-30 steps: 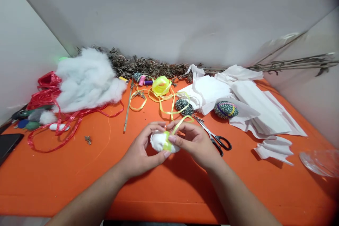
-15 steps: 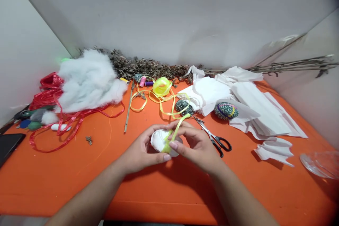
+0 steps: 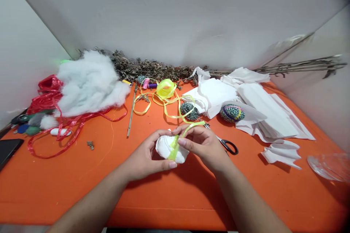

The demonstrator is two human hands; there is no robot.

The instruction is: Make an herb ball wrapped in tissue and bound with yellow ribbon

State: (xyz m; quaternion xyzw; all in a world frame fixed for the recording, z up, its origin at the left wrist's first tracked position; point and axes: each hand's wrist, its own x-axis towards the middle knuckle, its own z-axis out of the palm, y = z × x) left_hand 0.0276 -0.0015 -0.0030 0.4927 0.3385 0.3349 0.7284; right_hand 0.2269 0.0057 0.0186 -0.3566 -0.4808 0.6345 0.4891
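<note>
Wrapped around the left side of a white paper-covered bundle (image 3: 165,146), my left hand (image 3: 149,156) grips it with the thumb along its lower edge. A yellow-green ribbon (image 3: 173,150) crosses the bundle's front. My right hand (image 3: 201,147) pinches this ribbon between thumb and fingers at the bundle's upper right. From there the ribbon runs up over the fingers to its yellow roll (image 3: 166,89) farther back. Beside the right hand lie scissors (image 3: 230,146) with black handles, partly hidden by the hand.
White paper sheets (image 3: 268,111) and a yarn-wound ball (image 3: 232,113) lie at right, near a clear plastic container (image 3: 328,167). White stuffing (image 3: 91,83) and red ribbon (image 3: 76,134) are at left. Dried plant stalks (image 3: 153,70) line the back wall. A thin stick (image 3: 132,111) lies left of centre.
My right hand has drawn the ribbon up and right across the bundle, baring more white paper at its lower right. The hand now covers more of the scissors. The left hand keeps its hold.
</note>
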